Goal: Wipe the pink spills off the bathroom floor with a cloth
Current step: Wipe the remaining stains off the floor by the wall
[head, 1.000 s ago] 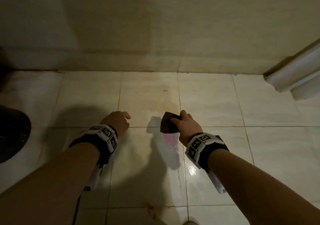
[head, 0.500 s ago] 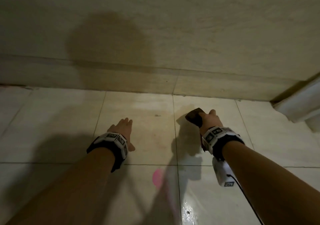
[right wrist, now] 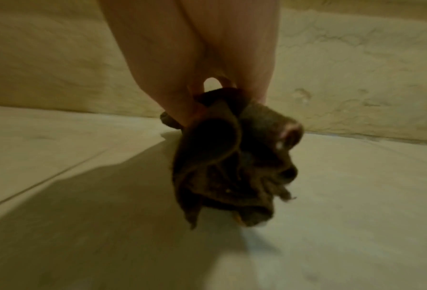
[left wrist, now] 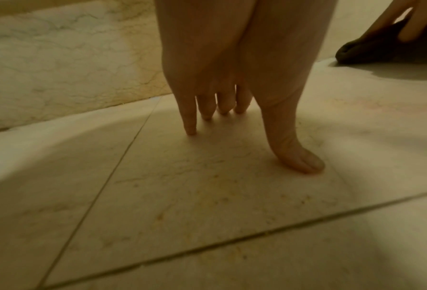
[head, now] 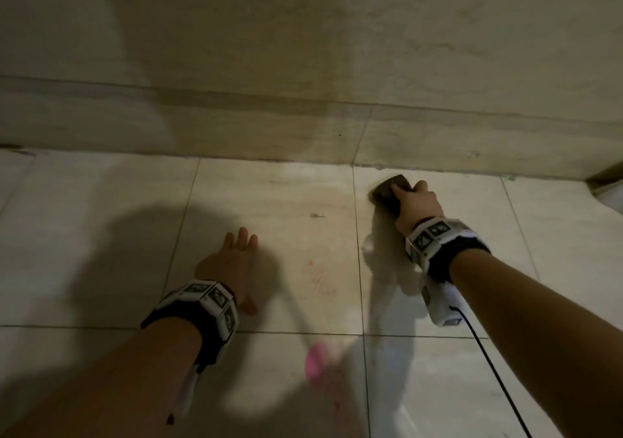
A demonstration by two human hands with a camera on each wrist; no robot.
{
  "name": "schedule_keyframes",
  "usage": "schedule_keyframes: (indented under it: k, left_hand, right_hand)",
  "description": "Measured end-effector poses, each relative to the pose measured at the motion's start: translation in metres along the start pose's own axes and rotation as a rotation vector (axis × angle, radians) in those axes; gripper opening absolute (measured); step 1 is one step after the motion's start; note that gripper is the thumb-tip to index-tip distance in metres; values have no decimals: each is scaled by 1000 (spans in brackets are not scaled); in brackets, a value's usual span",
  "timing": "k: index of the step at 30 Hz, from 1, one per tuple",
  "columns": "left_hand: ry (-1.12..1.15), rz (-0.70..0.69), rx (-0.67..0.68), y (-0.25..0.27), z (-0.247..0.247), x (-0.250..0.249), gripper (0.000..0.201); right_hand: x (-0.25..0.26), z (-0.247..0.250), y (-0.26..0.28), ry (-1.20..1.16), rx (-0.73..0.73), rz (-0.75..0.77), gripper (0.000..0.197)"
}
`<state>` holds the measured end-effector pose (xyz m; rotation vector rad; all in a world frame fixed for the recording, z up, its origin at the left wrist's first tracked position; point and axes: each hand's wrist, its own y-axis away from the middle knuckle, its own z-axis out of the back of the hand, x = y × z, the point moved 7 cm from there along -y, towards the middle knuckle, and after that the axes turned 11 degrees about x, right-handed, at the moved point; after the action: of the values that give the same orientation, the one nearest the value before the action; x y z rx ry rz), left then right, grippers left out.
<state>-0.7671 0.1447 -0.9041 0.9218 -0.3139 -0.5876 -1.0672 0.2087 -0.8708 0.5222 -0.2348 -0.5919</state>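
My right hand (head: 413, 203) grips a bunched dark brown cloth (head: 387, 193) and holds it down on the floor tile close to the wall base. In the right wrist view the cloth (right wrist: 234, 166) hangs crumpled from my right hand (right wrist: 200, 94). My left hand (head: 232, 262) rests flat on the pale floor with straight fingers (left wrist: 191, 117) and thumb touching the tile. A bright pink spill (head: 318, 363) lies on the near tile between my forearms. Faint pinkish smears (head: 320, 275) mark the tile between my hands.
The beige marble wall (head: 303, 49) and its skirting run across just beyond the cloth. A white fixture edge (head: 610, 194) shows at the far right. A black cable (head: 495, 370) trails from my right wrist. A small dark fleck (head: 316, 215) lies on the middle tile.
My right hand has carried the cloth forward and to the right, up to the wall base. My left hand went from curled to flat on the tile. The view shifted forward.
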Motion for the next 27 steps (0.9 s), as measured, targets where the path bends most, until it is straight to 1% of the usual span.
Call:
schedule_keyframes:
  k: [1, 3, 4, 6, 7, 8, 9, 10, 11, 12, 14, 16, 18, 20, 22, 23, 25, 27]
  left_hand:
    - [4, 1, -4, 0, 0, 0, 125]
    - [5, -4, -7, 1, 1, 0, 125]
    - [3, -8, -5, 1, 2, 0, 125]
    - [15, -13, 2, 0, 2, 0, 126]
    - [22, -16, 10, 0, 1, 0, 126]
    - [24, -17, 17, 1, 1, 0, 126]
    - [20, -16, 20, 1, 1, -1, 126]
    - [11, -14, 20, 1, 1, -1, 126]
    - [-2, -12, 17, 0, 1, -1, 125]
    - [-11, -11, 13, 0, 2, -1, 125]
    - [-13, -11, 11, -1, 1, 0, 126]
    - [-7, -13, 15, -3, 0, 1, 126]
    - [1, -12, 20, -4, -1, 1, 127]
    - [4, -9, 19, -5, -1, 1, 128]
    - [-6, -3, 19, -4, 0, 0, 128]
    - [-12, 2, 19, -4, 0, 1, 128]
    - [-16, 4, 28, -5, 0, 1, 127]
    - [-1, -8, 36, -5, 0, 1, 127]
  right_hand:
    - [14, -7, 11, 44, -3, 75, 51]
    - [47, -32, 47, 43, 34, 262, 43]
    - [65, -44, 71, 40, 56, 372, 45]
    - [95, -71, 119, 144, 171, 578, 54]
    - [100, -80, 132, 141, 220, 622, 58]
    - [98, -82, 133, 111, 229, 625, 58]
    - [92, -75, 127, 40, 190, 597, 56]
    - [84, -63, 113, -29, 150, 537, 53]
    - [76, -47, 97, -57, 79, 490, 53]
    - [67, -30, 79, -63, 8, 427, 52]
    - [50, 4, 42, -68, -74, 277, 54]
    - [43, 23, 11, -79, -91, 185, 58]
    - [51, 20, -7, -33, -50, 143, 55]
    - [71, 7, -10, 42, -37, 184, 49]
    - [93, -9, 4, 124, -29, 294, 43]
    - [101, -18, 18, 164, -18, 370, 42]
    - [109, -38, 58, 98, 65, 471, 42]
    - [120, -51, 111, 143, 31, 619, 39]
